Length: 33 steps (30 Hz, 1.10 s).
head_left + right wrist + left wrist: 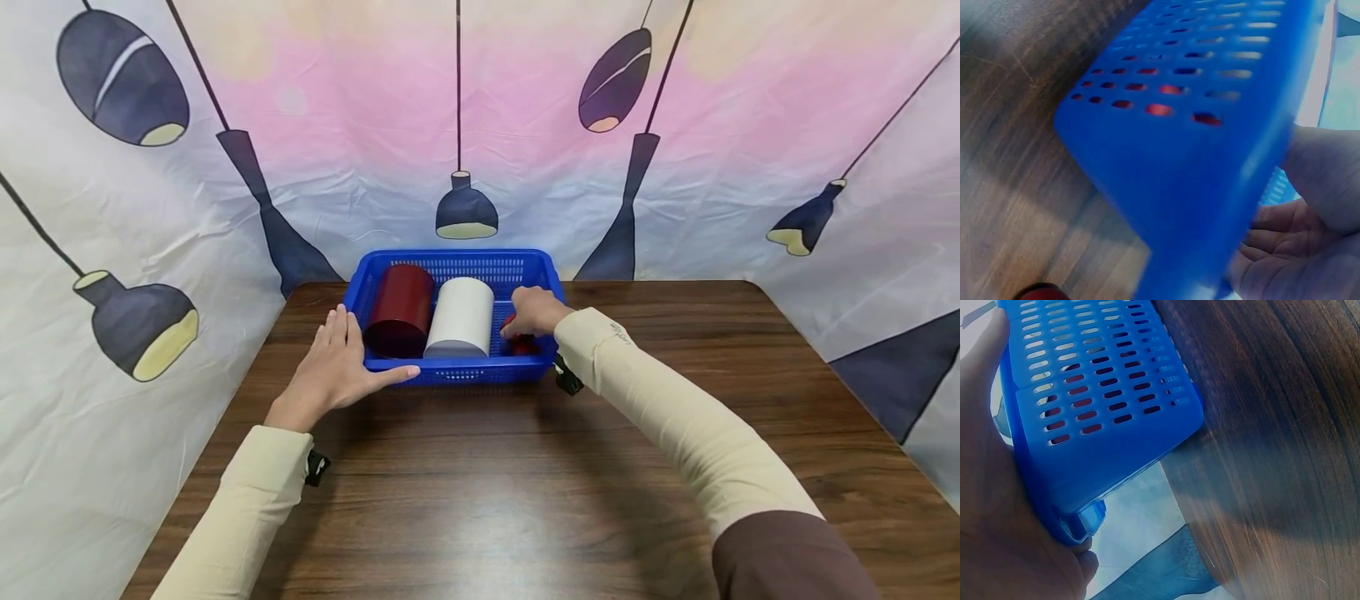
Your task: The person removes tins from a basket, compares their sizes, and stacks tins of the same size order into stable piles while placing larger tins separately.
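Observation:
A blue plastic basket (457, 373) with slotted sides stands at the back of the table. Inside it lie a dark red cylinder (405, 298) on the left and a white cylinder (462, 312) in the middle. My left hand (333, 364) rests on the basket's front left corner, fingers straight and thumb spread along the front rim. At the right end, my right hand (538, 311) reaches in with curled fingers and grips a small red object (522, 344). The hand hides much of it, so its kind is unclear. Red shows through the slots in the right wrist view.
The basket rests on a brown wood-grain table (480, 483). Behind it hangs a cloth backdrop (390, 200) printed with lamps. Part of a red, dark-rimmed thing (1042, 292) shows at the bottom edge of the right wrist view.

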Available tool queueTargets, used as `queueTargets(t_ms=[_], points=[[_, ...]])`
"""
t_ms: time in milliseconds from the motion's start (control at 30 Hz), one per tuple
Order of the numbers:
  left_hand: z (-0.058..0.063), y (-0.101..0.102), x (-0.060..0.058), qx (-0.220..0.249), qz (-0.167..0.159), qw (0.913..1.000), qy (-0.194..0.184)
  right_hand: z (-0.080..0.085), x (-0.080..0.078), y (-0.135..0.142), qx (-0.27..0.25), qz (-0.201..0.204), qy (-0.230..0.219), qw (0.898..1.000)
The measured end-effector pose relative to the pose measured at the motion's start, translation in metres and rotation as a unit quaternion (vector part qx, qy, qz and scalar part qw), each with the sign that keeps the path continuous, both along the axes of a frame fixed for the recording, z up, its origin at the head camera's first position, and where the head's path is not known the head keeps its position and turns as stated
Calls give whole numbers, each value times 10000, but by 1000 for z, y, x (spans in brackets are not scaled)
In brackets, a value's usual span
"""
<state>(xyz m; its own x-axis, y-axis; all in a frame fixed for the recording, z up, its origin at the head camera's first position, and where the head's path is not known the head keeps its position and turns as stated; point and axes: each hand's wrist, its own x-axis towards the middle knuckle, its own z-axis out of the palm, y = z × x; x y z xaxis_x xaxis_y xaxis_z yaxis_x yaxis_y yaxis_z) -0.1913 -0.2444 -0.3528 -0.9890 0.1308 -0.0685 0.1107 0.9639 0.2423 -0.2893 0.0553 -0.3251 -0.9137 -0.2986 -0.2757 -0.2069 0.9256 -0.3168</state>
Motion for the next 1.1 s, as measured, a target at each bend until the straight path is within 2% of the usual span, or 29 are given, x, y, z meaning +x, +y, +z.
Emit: queueTargets(t_ms=[467,767,1100], points=[[0,0,-1,13,-30,10000,-17,31,-4,11,-60,-46,97,9999],[0,-1,-1,8,-74,10000,41,50,-9,31,-211,37,215,9995],[0,-1,0,-2,-94,10000,21,71,-1,63,-535,-329,411,9972]])
